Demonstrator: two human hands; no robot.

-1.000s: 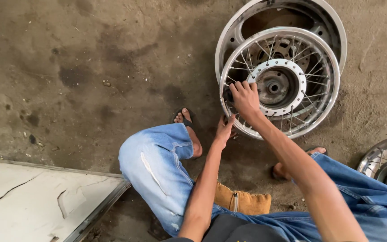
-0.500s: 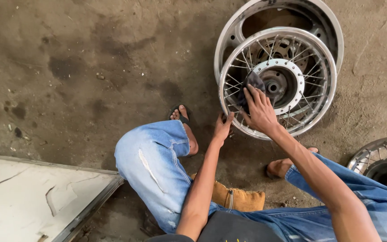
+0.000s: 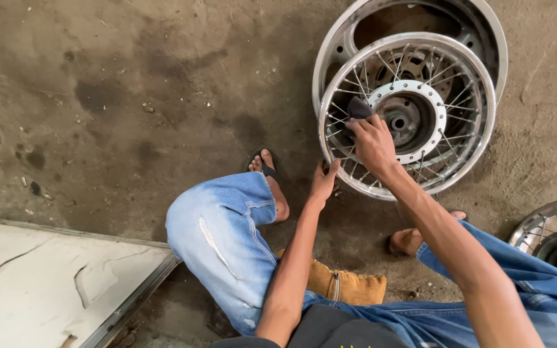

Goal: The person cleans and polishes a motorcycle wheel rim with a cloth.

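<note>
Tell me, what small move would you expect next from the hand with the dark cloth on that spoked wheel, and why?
Probably a short rub with the dark cloth along the spokes toward the hub. The right hand presses the cloth on the spoked wheel beside the hub ring, and the left hand grips the rim's lower edge, steadying it.

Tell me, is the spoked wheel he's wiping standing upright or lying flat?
Upright, tilted back slightly: the spoked wheel stands on its rim, leaning against another rim. The left hand steadies its edge.
</note>
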